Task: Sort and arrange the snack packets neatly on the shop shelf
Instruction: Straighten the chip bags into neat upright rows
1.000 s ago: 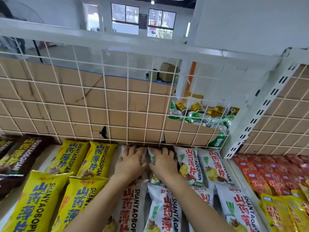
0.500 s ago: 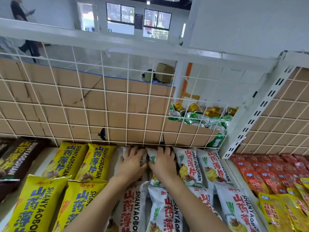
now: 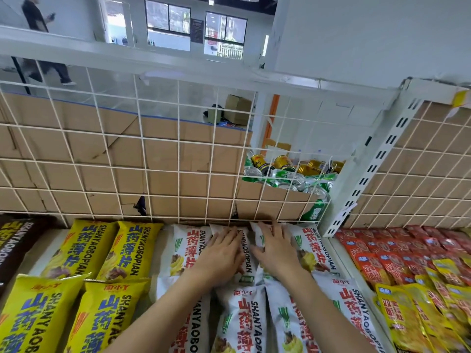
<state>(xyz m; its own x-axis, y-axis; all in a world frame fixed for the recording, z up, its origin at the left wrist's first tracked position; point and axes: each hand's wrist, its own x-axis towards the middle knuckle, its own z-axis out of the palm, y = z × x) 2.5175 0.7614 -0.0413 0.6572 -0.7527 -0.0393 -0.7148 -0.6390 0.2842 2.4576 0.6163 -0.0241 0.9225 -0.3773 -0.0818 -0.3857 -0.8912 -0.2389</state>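
Hands lie flat, gripping nothing: left hand (image 3: 221, 250) and right hand (image 3: 276, 248) press white packets (image 3: 186, 248) at the back of the shelf (image 3: 52, 248) against the grid (image 3: 142, 154), so I judge a harder shove could crush their contents or skew the row.

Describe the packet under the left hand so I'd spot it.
Find the wire grid at the back. Right of the yellow packets runs a back row of white packets. The wanted packet is second from their left, pressed by the left hand; the right hand presses its neighbour.
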